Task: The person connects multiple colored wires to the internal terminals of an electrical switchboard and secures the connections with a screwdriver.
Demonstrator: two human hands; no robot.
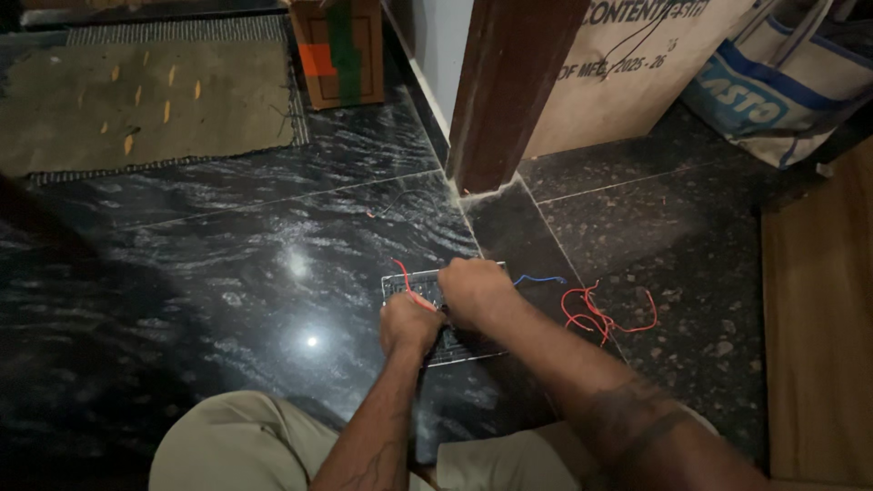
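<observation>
A flat grey panel [406, 284] with rows of small slots lies on the dark polished floor in front of me. My left hand [409, 325] rests on its near part, fingers curled around a red wire [406, 281] that rises from the panel. My right hand [475, 291] is closed over the panel's right side, covering what it grips. A short blue wire [539, 279] sticks out to the right from under that hand. Much of the panel is hidden beneath both hands.
A tangle of loose red wire [600, 314] lies on the floor to the right. A dark wooden post [506, 91] stands behind, with a cardboard box [627, 73] and white sack [773, 82] beyond. A mat [145, 100] lies far left, wooden boards [818, 318] at right.
</observation>
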